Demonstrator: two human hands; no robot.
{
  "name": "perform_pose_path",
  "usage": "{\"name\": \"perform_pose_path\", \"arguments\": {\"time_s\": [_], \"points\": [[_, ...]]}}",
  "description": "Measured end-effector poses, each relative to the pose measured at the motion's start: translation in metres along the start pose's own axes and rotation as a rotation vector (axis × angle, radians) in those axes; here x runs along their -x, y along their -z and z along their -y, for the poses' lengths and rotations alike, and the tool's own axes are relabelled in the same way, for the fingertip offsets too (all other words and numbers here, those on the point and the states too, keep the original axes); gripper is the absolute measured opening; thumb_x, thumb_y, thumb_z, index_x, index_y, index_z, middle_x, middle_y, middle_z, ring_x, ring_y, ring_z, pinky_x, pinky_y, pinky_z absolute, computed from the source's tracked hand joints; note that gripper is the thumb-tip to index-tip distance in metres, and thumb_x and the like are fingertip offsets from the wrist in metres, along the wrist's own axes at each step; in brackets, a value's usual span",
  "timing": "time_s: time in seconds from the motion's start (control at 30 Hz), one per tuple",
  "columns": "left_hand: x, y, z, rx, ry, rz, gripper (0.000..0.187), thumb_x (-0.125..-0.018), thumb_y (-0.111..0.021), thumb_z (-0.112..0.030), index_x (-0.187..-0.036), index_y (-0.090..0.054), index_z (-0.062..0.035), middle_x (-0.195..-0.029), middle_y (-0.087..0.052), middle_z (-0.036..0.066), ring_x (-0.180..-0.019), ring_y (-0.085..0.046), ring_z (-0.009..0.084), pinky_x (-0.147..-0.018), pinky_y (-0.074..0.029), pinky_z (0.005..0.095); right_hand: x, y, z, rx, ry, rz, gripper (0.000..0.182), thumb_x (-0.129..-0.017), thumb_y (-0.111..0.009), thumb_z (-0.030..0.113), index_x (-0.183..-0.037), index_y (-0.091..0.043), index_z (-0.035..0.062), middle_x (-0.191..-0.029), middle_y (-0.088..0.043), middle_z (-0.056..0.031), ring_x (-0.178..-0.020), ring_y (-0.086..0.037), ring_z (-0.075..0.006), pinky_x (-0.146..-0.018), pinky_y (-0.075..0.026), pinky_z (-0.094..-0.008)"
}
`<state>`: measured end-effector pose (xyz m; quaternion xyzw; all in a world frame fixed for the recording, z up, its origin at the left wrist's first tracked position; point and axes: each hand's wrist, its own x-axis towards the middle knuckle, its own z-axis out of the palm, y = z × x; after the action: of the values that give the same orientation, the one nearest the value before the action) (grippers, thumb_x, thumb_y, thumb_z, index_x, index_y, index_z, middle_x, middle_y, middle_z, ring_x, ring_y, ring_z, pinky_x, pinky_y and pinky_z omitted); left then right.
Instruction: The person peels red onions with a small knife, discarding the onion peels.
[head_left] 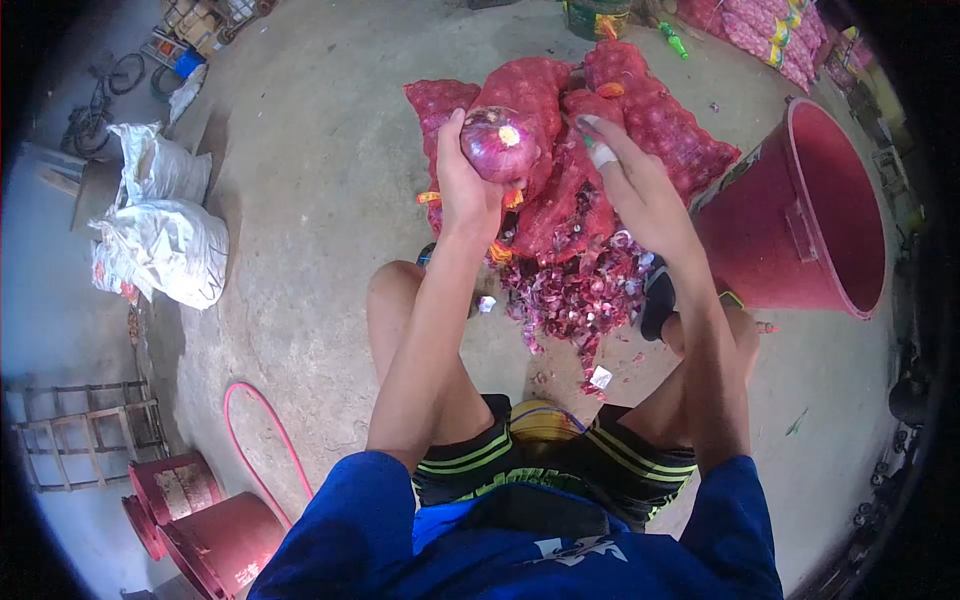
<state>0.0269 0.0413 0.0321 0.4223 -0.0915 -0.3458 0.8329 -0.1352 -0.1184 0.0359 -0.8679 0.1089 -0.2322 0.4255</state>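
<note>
My left hand (468, 190) is wrapped round a large red onion (499, 146), its pale cut end towards my right hand. My right hand (640, 190) is raised just to the right of the onion, apart from it. Its fingers are drawn together, with a white wrap round one digit and a small green bit between them; I cannot make out what it holds. Beneath both hands lie several red mesh sacks (650, 115) of onions. A heap of onion skins (580, 300) spreads on the floor between my feet.
A large red bucket (752, 235) lies tilted at the right. White sacks (170, 245) stand at the left, red buckets (225, 545) and a pink hose (262, 400) at the lower left. Filled sacks (765, 35) and a green bottle (674, 40) are at the back.
</note>
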Motion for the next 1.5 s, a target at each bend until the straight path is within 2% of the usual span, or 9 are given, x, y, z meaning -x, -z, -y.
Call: {"name": "perform_pose_path", "arguments": {"time_s": [0.27,0.33,0.47,0.57,0.67,0.77,0.87,1.1,1.5], "points": [[0.009,-0.015,0.0,-0.107,0.217,0.145,0.043,-0.105,-0.057,-0.06,-0.123,-0.069,-0.0218,-0.11,-0.074,-0.005,-0.096,-0.068,0.0111,-0.068,-0.045,0.0301,0.002,0.002,0.025,-0.01,0.069,0.047,0.055,-0.108,-0.057,0.021,-0.161,-0.046,0.0107,-0.072,-0.06,-0.0257,-0.067,-0.064,-0.0426,-0.068,-0.048,-0.0517],[0.013,-0.023,0.0,-0.097,0.182,-0.005,0.046,-0.105,-0.059,-0.064,-0.122,-0.069,-0.0226,-0.11,-0.074,-0.006,-0.097,-0.067,0.0104,-0.07,-0.043,0.0279,0.003,0.005,0.021,0.002,0.088,0.041,0.057,-0.107,-0.058,0.021,-0.162,-0.045,0.0113,-0.073,-0.06,-0.026,-0.068,-0.064,-0.0433,-0.068,-0.048,-0.0524],[0.012,-0.029,0.005,-0.127,0.16,-0.016,0.059,-0.105,-0.051,-0.071,-0.132,-0.066,-0.0214,-0.122,-0.072,-0.003,-0.114,-0.064,0.0137,-0.089,-0.046,0.0357,0.004,0.002,0.02,0.019,0.155,0.056,0.06,-0.106,-0.058,0.019,-0.164,-0.043,0.0131,-0.074,-0.062,-0.0264,-0.069,-0.064,-0.045,-0.068,-0.047,-0.0538],[0.012,-0.033,0.008,-0.118,0.11,-0.011,0.057,-0.108,-0.047,-0.069,-0.131,-0.065,-0.0203,-0.123,-0.072,-0.001,-0.111,-0.067,0.0143,-0.097,-0.05,0.0372,0.005,0.004,0.022,0.137,0.154,0.079,0.061,-0.106,-0.059,0.016,-0.165,-0.043,0.0117,-0.074,-0.061,-0.0227,-0.068,-0.063,-0.0425,-0.068,-0.049,-0.0495],[0.006,-0.03,0.014,-0.094,0.097,-0.034,0.058,-0.106,-0.049,-0.067,-0.135,-0.064,-0.0188,-0.127,-0.071,0.0,-0.124,-0.063,0.0192,-0.101,-0.045,0.0433,0.005,0.003,0.023,0.195,0.188,0.04,0.063,-0.105,-0.062,0.016,-0.165,-0.044,0.012,-0.073,-0.062,-0.0228,-0.069,-0.064,-0.0436,-0.068,-0.049,-0.0519],[0.003,-0.029,0.018,-0.056,0.078,-0.029,0.052,-0.108,-0.048,-0.064,-0.128,-0.065,-0.0186,-0.119,-0.072,0.001,-0.11,-0.068,0.0154,-0.094,-0.052,0.0387,0.006,-0.003,0.018,0.161,0.206,0.01,0.063,-0.104,-0.063,0.017,-0.165,-0.045,0.0121,-0.073,-0.062,-0.0226,-0.069,-0.064,-0.0428,-0.067,-0.049,-0.0515],[-0.002,-0.024,0.022,-0.063,0.115,-0.054,0.05,-0.104,-0.053,-0.061,-0.128,-0.064,-0.0191,-0.124,-0.071,0.002,-0.117,-0.065,0.0201,-0.1,-0.045,0.0445,0.006,-0.001,0.013,0.139,0.199,0.041,0.063,-0.105,-0.062,0.023,-0.165,-0.044,0.0166,-0.075,-0.063,-0.0245,-0.07,-0.065,-0.0447,-0.066,-0.048,-0.0545],[0.002,-0.03,0.022,-0.064,0.149,-0.107,0.048,-0.104,-0.052,-0.06,-0.127,-0.065,-0.0192,-0.122,-0.072,0.001,-0.115,-0.066,0.019,-0.099,-0.045,0.0439,0.008,0.012,0.007,0.104,0.194,0.095,0.063,-0.106,-0.061,0.027,-0.165,-0.044,0.0141,-0.08,-0.066,-0.0245,-0.071,-0.065,-0.0435,-0.068,-0.049,-0.0515],[0.007,-0.036,0.017,-0.101,0.067,-0.041,0.051,-0.109,-0.049,-0.054,-0.127,-0.067,-0.0103,-0.115,-0.076,0.006,-0.104,-0.073,0.0204,-0.09,-0.057,0.0373,0.012,0.015,0.008,0.066,0.218,0.072,0.062,-0.105,-0.062,0.025,-0.164,-0.045,0.0132,-0.082,-0.068,-0.0245,-0.07,-0.065,-0.0441,-0.067,-0.05,-0.0512]]}}
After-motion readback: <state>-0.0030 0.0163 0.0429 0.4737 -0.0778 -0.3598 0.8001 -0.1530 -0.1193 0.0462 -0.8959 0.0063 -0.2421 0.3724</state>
